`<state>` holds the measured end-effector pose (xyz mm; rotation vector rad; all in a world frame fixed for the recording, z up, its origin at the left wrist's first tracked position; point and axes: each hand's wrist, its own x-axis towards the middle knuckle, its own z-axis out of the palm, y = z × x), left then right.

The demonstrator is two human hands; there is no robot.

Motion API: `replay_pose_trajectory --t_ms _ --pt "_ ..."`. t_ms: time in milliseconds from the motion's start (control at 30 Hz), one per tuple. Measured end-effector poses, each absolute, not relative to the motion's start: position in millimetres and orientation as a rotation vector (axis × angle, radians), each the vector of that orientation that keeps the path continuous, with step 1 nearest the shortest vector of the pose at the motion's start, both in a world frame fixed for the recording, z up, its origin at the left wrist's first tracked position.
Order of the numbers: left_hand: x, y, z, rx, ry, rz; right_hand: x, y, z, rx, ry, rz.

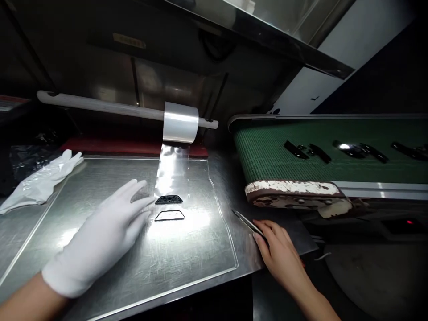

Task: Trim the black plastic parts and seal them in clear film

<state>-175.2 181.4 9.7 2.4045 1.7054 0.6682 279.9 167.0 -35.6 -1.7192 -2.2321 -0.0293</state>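
Observation:
My left hand (107, 227), in a white glove, is over the scratched clear sheet with its fingers apart and nothing held. Its fingertips are just left of a dark trapezoid piece (169, 199), which lies at the lower end of a clear film strip (172, 167). Below that piece is a trapezoid outline frame (170, 216). The strip comes down from a film roll (181, 122) on a white rod. Bare and closed, my right hand (276, 249) grips metal tweezers (249, 223) at the sheet's right, tips pointing up and left.
A green conveyor belt (334, 138) at the right carries several glossy black parts (320, 153). Its worn metal end (294, 189) juts out above my right hand. An empty white glove (40, 183) lies at the left. A metal shelf edge (261, 35) crosses overhead.

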Motion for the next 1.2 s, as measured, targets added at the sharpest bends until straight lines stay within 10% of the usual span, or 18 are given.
replay_pose_trajectory --t_ms 667,1200 --pt "-179.1 207.8 -12.2 2.244 1.697 0.520 73.6 274.8 15.4 -0.959 -2.795 0.337" --pt "-182.4 207.3 -12.9 2.279 1.676 0.489 221.0 227.1 -10.4 -1.358 -2.548 0.206"
